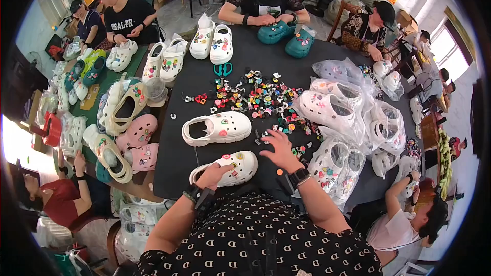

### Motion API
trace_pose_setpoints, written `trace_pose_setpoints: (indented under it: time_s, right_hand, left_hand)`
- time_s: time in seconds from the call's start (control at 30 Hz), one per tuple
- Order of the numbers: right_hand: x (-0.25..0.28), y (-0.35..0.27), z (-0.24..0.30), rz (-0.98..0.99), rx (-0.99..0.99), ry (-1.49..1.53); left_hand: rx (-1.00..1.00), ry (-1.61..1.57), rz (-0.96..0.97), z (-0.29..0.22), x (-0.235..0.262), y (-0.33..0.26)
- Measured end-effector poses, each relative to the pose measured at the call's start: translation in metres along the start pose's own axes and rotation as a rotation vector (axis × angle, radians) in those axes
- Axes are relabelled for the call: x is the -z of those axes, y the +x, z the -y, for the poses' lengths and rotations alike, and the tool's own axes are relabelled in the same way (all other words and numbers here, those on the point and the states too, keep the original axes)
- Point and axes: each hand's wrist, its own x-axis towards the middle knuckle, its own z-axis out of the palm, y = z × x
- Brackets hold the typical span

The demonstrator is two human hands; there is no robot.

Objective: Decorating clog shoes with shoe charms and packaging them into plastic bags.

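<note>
The left grip (211, 176) is closed on the opening end of the near white clog (247, 163), at the near edge of the black worktop (169, 174); whether the shoe rests there or is lifted, I can't tell. It looks light and springy, moulded foam I'd guess, hardly fragile; the opening's rim seems the surest hold, clear of the decorated toe. That hand hides much of the heel. Rightward, the right grip (281, 152) is spread wide beside loose charms (266, 101), fingertip contact unclear. Further right, crinkled plastic blurs the bagged clogs (327, 166).
</note>
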Motion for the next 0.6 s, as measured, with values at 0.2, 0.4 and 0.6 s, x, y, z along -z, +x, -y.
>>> trace_pose_setpoints:
  time_s: [0.2, 0.4, 0.6]
  right_hand:
    - [-0.011, 0.020, 0.059, 0.052, 0.562, 0.239]
    - [-0.020, 0.030, 0.068, 0.071, 0.475, 0.317]
    - [-0.039, 0.026, 0.045, -0.033, 0.218, 0.426]
  left_hand:
    - [-0.216, 0.046, 0.041, -0.026, -0.005, -0.027]
    - [-0.285, 0.046, -0.009, -0.025, -0.014, -0.036]
    - [-0.242, 0.117, 0.051, -0.028, -0.017, -0.047]
